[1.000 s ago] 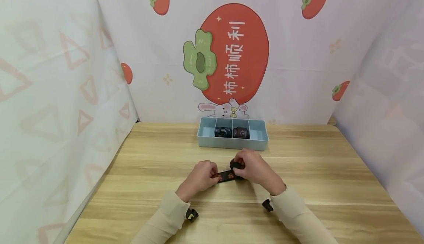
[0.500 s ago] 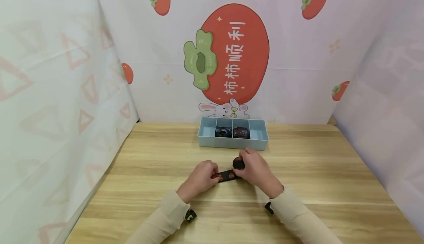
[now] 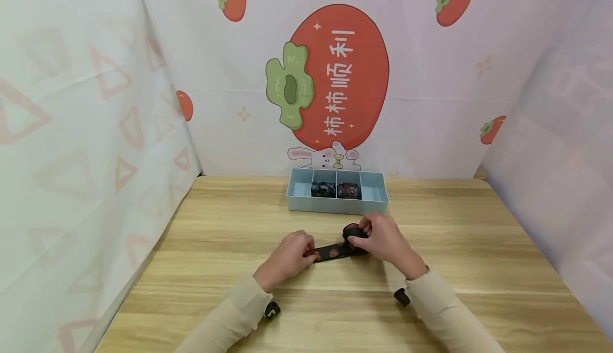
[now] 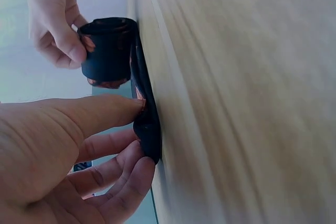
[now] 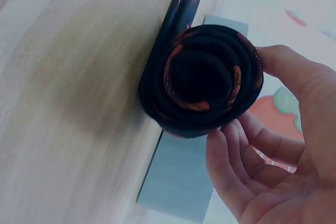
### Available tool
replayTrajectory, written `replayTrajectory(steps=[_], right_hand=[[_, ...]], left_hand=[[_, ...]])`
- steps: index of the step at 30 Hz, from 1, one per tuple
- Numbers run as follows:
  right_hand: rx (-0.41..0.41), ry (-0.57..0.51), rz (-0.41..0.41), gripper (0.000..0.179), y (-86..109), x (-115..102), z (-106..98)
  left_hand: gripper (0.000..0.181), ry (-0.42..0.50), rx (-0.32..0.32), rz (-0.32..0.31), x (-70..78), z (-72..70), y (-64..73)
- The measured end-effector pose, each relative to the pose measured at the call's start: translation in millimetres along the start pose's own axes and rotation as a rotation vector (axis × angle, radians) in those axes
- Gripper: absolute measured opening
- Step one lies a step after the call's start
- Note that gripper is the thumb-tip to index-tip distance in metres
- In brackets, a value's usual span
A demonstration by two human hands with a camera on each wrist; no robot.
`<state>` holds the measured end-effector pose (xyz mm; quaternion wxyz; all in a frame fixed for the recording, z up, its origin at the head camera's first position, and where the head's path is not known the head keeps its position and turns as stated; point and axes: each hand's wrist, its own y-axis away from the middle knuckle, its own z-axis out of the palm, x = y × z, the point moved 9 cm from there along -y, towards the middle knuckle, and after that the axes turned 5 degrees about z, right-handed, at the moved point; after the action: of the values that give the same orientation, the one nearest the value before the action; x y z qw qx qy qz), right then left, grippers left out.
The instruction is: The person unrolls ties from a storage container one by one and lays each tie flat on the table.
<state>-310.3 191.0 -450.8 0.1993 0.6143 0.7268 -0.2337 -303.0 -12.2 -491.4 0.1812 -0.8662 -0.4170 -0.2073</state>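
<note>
A black necktie with an orange-red pattern (image 3: 330, 253) lies partly flat on the table, its other part wound into a roll (image 5: 199, 80). My left hand (image 3: 287, 257) pinches the flat end, thumb on top and fingers at the edge, as the left wrist view (image 4: 84, 145) shows. To the right, my right hand (image 3: 387, 240) holds the roll between thumb and fingers. Seen end-on in the right wrist view, the roll shows several loose layers around a dark hollow. A short flat stretch runs between the two hands.
Behind the hands stands a light blue divided box (image 3: 335, 205). Its two middle compartments hold a dark blue patterned roll (image 3: 323, 189) and a dark red patterned roll (image 3: 349, 190). Printed cloth walls (image 3: 421, 129) surround the wooden table (image 3: 230, 204).
My right hand has moved to the right with the roll, and a longer flat stretch of necktie shows between the hands. My left hand stays almost in place.
</note>
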Motion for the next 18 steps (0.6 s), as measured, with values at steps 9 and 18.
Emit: replayTrajectory(steps=[9,18], right_hand=[[-0.037,-0.092,0.072,0.029,5.8,16,-3],[0.008,-0.004,-0.122,0.017,0.6,-17,-7]], left_hand=[[0.009,-0.039,-0.01,0.042,-6.8,-1.7,5.4],[0.01,-0.067,-0.012,0.066,-1.1,-7.6,5.8]])
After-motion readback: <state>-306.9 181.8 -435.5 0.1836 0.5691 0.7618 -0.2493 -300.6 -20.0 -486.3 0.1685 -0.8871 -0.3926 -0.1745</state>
